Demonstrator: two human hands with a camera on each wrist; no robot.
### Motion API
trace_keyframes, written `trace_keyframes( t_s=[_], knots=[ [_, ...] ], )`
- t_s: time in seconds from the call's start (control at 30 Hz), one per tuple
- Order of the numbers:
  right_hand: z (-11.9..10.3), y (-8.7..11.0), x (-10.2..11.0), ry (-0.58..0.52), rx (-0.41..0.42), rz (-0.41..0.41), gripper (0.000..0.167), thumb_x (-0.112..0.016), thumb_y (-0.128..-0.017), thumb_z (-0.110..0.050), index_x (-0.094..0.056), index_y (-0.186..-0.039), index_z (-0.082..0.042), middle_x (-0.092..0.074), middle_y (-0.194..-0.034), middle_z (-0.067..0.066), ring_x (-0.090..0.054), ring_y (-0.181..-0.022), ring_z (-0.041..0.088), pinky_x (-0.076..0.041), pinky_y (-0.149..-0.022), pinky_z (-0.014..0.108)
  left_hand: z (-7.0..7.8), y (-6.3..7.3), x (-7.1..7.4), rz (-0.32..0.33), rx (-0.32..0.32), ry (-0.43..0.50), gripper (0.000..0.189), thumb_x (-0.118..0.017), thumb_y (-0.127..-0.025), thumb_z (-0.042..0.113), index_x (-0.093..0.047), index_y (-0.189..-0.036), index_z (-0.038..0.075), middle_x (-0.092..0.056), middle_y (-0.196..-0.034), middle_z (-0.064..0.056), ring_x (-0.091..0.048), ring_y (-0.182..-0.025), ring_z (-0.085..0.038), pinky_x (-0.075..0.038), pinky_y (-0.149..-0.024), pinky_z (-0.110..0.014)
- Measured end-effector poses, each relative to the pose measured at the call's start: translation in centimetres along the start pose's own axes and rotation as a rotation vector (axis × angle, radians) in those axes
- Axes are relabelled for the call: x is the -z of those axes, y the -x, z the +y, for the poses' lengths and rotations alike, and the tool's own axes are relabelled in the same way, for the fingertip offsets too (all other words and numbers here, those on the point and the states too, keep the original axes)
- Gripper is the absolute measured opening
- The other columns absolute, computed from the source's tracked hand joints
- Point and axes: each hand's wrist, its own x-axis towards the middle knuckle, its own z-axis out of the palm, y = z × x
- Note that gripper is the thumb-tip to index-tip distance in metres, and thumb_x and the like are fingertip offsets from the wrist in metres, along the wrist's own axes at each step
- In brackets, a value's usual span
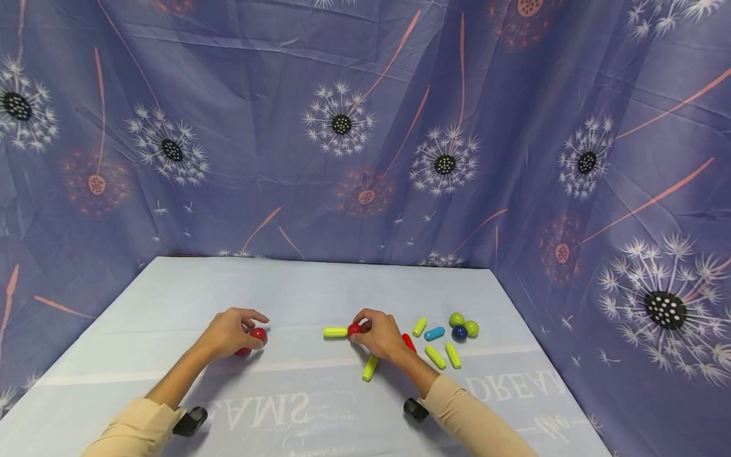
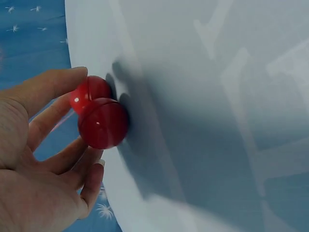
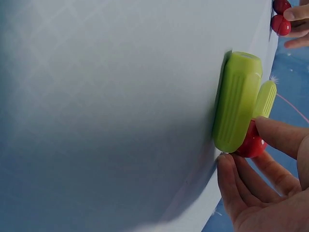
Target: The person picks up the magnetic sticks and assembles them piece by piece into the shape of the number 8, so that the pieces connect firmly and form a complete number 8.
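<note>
The right hand (image 1: 379, 333) pinches a red ball (image 1: 355, 329) between thumb and fingers, a yellow-green stick (image 1: 335, 332) lying end-on just left of that grip. The left hand (image 1: 231, 331) curves loosely about two more balls: its thumb meets the front ball (image 1: 259, 334), while the rear ball (image 1: 242, 351) sits under the palm side; whether it truly pinches, one cannot tell. Squeezed off-centre, the smooth pinched ball could slip; an uneven thumb push could send the left pair rolling.
</note>
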Motion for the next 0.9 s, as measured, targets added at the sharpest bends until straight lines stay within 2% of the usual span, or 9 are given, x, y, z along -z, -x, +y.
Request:
trace_keyframes(
  t_s=[0.23,0.53,0.7,0.9],
  knots=[
    [0.2,0.0,0.0,-0.002,0.0,-0.005,0.024,-0.082,-0.083,-0.019,-0.072,-0.105,-0.017,-0.075,-0.094,0.003,-0.066,-0.091,0.022,-0.051,-0.079,0.039,-0.7,-0.2,-0.5,0.016,0.003,-0.021,0.041,-0.088,-0.073,0.018,-0.076,-0.112,0.011,-0.074,-0.096,-0.008,-0.067,-0.085,-0.023,-0.054,-0.067,-0.036],
    [0.1,-0.1,-0.3,-0.015,-0.003,-0.006,0.023,-0.082,-0.084,-0.02,-0.072,-0.105,-0.018,-0.076,-0.095,0.002,-0.066,-0.092,0.021,-0.051,-0.079,0.037,-0.6,-0.2,-0.7,0.028,0.035,-0.016,0.034,-0.086,-0.074,0.015,-0.077,-0.106,0.01,-0.075,-0.092,-0.008,-0.066,-0.079,-0.021,-0.053,-0.062,-0.033],
    [-0.1,-0.1,-0.4,-0.014,0.001,-0.006,0.023,-0.082,-0.084,-0.02,-0.072,-0.105,-0.018,-0.076,-0.095,0.002,-0.067,-0.091,0.02,-0.052,-0.078,0.036,0.2,-0.5,-0.5,0.04,0.002,-0.032,0.032,-0.085,-0.075,0.015,-0.077,-0.105,0.009,-0.075,-0.09,-0.007,-0.066,-0.081,-0.021,-0.053,-0.065,-0.035],
    [0.1,0.1,0.1,-0.005,-0.003,0.0,0.023,-0.082,-0.084,-0.019,-0.072,-0.105,-0.017,-0.076,-0.096,0.004,-0.067,-0.093,0.022,-0.052,-0.079,0.039,1.8,-1.6,-1.3,0.031,-0.059,-0.041,0.032,-0.085,-0.075,0.014,-0.078,-0.106,0.01,-0.075,-0.09,-0.006,-0.065,-0.084,-0.022,-0.051,-0.073,-0.038]
  ],
)
